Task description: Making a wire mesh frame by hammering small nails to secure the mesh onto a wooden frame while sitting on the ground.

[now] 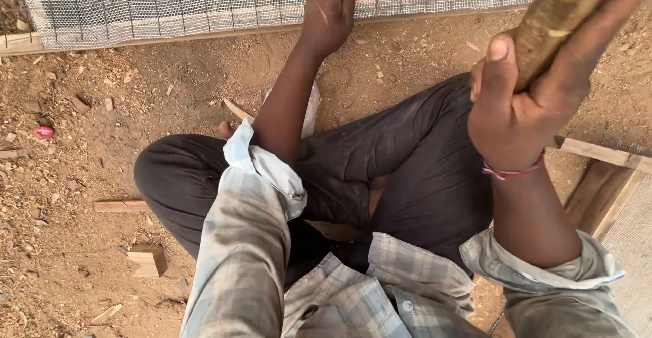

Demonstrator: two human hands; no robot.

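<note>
I sit cross-legged on sandy ground. My left hand (329, 12) reaches forward and presses on the wire mesh frame (170, 5) lying along the top of the view; its fingertips are cut off by the frame edge. My right hand (523, 100) is raised close to the camera at the upper right, fingers wrapped around a thick brown wooden handle (560, 19) whose upper end runs out of view. A red thread bracelet circles that wrist.
Wood offcuts lie on the dirt: a small block (148, 259), a thin strip (121, 205) and chips. A small red object (44, 132) sits at the left. Another wooden frame with mesh (611, 189) lies at the right edge.
</note>
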